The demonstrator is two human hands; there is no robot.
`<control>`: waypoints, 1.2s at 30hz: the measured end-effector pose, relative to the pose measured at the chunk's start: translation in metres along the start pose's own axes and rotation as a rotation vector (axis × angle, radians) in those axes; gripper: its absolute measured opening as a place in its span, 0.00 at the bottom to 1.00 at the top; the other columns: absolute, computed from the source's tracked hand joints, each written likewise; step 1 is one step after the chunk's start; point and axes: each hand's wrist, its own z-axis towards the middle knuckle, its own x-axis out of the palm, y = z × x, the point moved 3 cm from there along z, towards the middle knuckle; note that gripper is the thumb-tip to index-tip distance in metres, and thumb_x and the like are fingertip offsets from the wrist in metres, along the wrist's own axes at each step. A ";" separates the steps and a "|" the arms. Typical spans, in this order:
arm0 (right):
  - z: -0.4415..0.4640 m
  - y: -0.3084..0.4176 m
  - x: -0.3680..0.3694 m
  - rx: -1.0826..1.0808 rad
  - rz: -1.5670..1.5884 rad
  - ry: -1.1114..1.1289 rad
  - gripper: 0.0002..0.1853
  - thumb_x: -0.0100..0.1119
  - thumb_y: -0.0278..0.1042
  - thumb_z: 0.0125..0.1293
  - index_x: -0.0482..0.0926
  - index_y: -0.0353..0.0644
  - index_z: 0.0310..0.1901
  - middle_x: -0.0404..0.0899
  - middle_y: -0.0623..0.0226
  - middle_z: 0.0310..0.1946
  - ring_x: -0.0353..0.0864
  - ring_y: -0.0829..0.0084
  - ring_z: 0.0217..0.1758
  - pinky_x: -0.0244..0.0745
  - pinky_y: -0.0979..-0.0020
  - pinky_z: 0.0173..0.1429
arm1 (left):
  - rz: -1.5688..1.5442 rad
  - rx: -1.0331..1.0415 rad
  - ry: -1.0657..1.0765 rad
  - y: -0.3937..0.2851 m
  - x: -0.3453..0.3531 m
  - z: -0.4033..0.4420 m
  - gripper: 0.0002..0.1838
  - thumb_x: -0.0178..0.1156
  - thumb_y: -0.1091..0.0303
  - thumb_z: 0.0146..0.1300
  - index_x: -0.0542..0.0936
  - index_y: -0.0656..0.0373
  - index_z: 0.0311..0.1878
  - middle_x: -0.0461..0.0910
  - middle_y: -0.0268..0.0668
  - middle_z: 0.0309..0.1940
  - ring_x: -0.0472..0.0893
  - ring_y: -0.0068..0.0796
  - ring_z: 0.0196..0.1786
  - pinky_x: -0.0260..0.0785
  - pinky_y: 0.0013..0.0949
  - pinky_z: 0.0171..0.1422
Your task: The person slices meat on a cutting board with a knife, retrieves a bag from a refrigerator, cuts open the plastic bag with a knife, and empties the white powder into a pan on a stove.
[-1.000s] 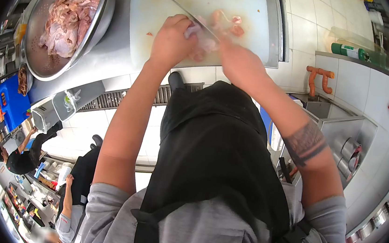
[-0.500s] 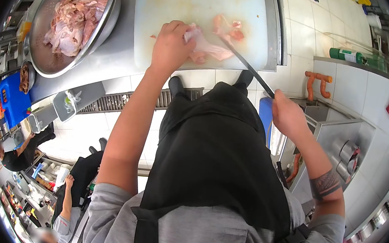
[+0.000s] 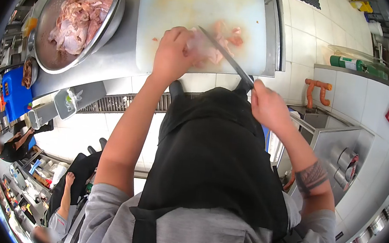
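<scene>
My left hand [image 3: 174, 54] has its fingers closed on a piece of raw chicken [image 3: 202, 49], which lies on the white cutting board [image 3: 177, 7] and is slightly blurred. My right hand [image 3: 268, 105] is wrapped around the handle of a long knife [image 3: 233, 62]. The blade slants up and left over the board, its tip close to the chicken beside my left hand. Small pinkish trimmings [image 3: 235, 37] lie just right of the blade. To the left, a metal colander [image 3: 118, 18] holds a heap of raw chicken pieces [image 3: 80, 21].
The board rests on a steel counter [image 3: 125, 49]. Below the counter's left part are a blue container [image 3: 15, 92] and a clear plastic tub [image 3: 65, 105]. Two other people [image 3: 11, 148] stand at the lower left. An orange pipe [image 3: 317, 89] and a steel sink unit [image 3: 338, 130] are at right.
My right hand has moved left with the knife, bringing the blade from the chicken's right end across to near my left hand. My left hand keeps its hold, and the view has shifted slightly.
</scene>
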 end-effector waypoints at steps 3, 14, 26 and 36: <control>0.014 -0.009 -0.002 0.025 -0.043 -0.071 0.08 0.55 0.30 0.73 0.68 0.39 0.47 0.82 0.45 0.29 0.84 0.40 0.35 0.78 0.41 0.41 | 0.179 0.210 -0.055 -0.001 0.007 -0.004 0.20 0.71 0.67 0.55 0.85 0.56 0.53 0.81 0.39 0.55 0.80 0.45 0.56 0.74 0.47 0.63; -0.004 0.032 -0.001 0.069 0.003 0.028 0.07 0.51 0.31 0.76 0.67 0.37 0.45 0.82 0.44 0.29 0.84 0.39 0.33 0.79 0.42 0.39 | 0.274 0.205 -0.127 -0.015 0.011 0.001 0.12 0.70 0.70 0.57 0.86 0.59 0.45 0.84 0.38 0.47 0.82 0.42 0.52 0.73 0.43 0.59; 0.029 0.042 0.014 0.108 -0.064 0.067 0.06 0.50 0.26 0.70 0.69 0.36 0.46 0.84 0.41 0.32 0.87 0.40 0.38 0.81 0.43 0.42 | 0.191 0.274 -0.144 -0.018 0.056 0.004 0.05 0.70 0.70 0.55 0.86 0.55 0.35 0.85 0.30 0.40 0.83 0.36 0.49 0.72 0.42 0.55; 0.039 0.033 0.018 0.073 -0.044 0.051 0.07 0.48 0.28 0.72 0.69 0.37 0.48 0.84 0.45 0.32 0.86 0.41 0.39 0.79 0.43 0.44 | 0.272 0.227 -0.135 -0.015 0.051 0.001 0.07 0.71 0.68 0.57 0.88 0.52 0.39 0.86 0.29 0.44 0.83 0.35 0.52 0.68 0.41 0.57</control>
